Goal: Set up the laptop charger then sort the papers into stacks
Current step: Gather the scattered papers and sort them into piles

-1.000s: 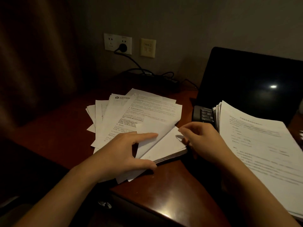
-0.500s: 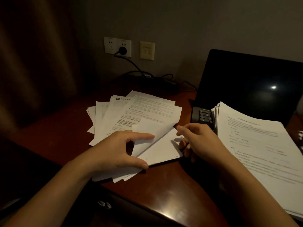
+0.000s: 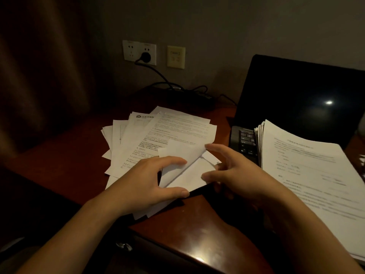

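Note:
Loose printed papers [image 3: 164,133] lie fanned out on the dark red desk [image 3: 197,230]. My left hand [image 3: 146,182] rests on their near part, thumb and forefinger pinching the edge of a folded white sheet [image 3: 183,167]. My right hand [image 3: 237,175] is at that sheet's right edge with fingers spread; whether it grips is unclear. A thick neat paper stack [image 3: 316,175] lies on the open black laptop [image 3: 296,99], hiding most of the keyboard [image 3: 245,141]. The charger's black plug [image 3: 145,56] sits in the wall socket, and its cable [image 3: 177,86] runs along the desk's back.
A beige wall plate [image 3: 176,56] is mounted right of the socket. A brown curtain [image 3: 39,76] hangs at the left. The desk's front edge [image 3: 177,248] runs diagonally below my wrists, with a metal drawer knob [image 3: 123,246] beneath it.
My right hand has opened and shifted left onto the folded sheet's right edge. My left thumb and forefinger have closed further around that sheet, lifting it slightly.

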